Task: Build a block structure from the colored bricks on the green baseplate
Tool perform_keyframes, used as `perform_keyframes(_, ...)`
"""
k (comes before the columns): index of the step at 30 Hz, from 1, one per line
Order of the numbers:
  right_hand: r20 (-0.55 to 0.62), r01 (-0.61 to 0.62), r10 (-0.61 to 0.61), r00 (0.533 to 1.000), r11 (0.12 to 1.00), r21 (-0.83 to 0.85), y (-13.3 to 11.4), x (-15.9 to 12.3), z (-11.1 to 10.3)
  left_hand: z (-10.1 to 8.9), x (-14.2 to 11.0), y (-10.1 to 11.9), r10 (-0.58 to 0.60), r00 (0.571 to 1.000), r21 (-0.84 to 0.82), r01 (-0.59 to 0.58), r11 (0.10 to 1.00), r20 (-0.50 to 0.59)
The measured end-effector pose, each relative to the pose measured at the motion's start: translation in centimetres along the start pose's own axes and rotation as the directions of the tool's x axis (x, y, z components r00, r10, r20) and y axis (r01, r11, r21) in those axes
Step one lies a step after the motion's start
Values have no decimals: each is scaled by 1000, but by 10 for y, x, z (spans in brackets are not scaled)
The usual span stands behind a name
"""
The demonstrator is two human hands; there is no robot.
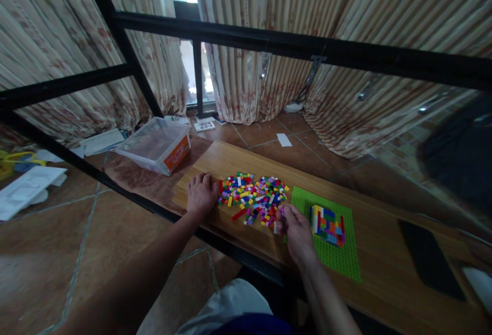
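Note:
A heap of small loose bricks in many colours (249, 191) lies spread on the wooden table (238, 155). My left hand (202, 194) rests palm down on the tabletop at the heap's left edge, fingers loosely bent and apart, holding nothing that I can see. At the heap's right side, my right hand (295, 227) is closed in a pinch on what looks like a small pink brick (283, 211), partly covered by the fingers. Just right of that hand is a green baseplate (342, 263), bearing a multicoloured built block of bricks (328, 226).
A dark flat slab (430, 258) lies on the table's right part. Beyond the left end, a clear plastic box (149, 142) with an orange label stands on the floor. Black metal bars (230, 30) cross in front of striped curtains (238, 83). White trays (28, 189) lie at far left.

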State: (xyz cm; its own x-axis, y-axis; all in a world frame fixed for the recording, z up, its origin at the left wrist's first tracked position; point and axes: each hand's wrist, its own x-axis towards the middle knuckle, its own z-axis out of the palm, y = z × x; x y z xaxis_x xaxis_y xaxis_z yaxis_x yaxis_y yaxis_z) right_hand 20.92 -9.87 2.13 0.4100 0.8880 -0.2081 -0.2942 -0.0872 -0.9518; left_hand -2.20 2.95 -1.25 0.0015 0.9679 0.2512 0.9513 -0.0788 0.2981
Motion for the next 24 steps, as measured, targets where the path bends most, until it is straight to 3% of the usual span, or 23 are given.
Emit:
perform_keyframes(13,-193,-110,99,976,993,-47,1,15,10,2,-1,-1,-8,1000,-9,8,1000,-3)
perform_keyframes(18,-82,-145,155,984,982,121,1,14,10,2,-1,-1,0,1000,-17,0,1000,-7)
perform_keyframes(21,55,-251,245,968,933,260,-1,11,7,2,0,-1,-2,1000,-21,2,1000,-3)
perform_keyframes(24,91,-332,320,943,888,319,-3,9,5,2,0,-1,-7,1000,-16,7,1000,-6)
